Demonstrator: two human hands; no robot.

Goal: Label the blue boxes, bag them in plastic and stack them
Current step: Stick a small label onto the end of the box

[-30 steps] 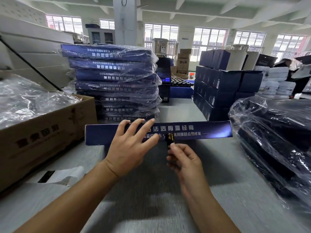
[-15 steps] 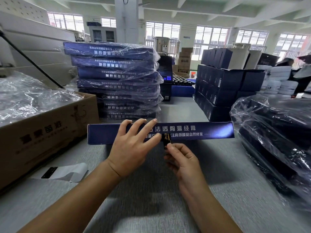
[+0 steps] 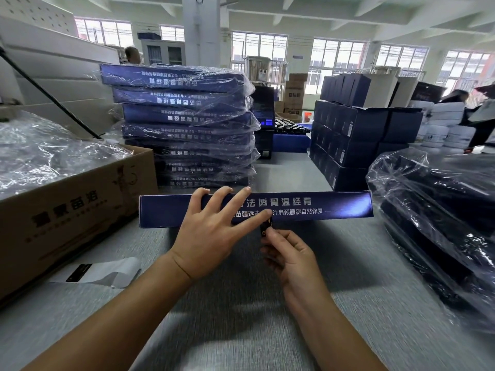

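On the bench [image 3: 241, 317], little moved in the last second. Box [image 3: 321, 207] sat where it was, near the bagged stack [image 3: 184, 124], side face toward me. Left grip [image 3: 211, 236] stayed flat on that face, fingers straight and spread; its nearest tip had crept across to just above the label [image 3: 266, 229]. Right grip [image 3: 292, 253] stayed pinched on the label at the box's lower edge. My read: label was being pressed on, not yet released. Bagging and stacking of this box were still to come.
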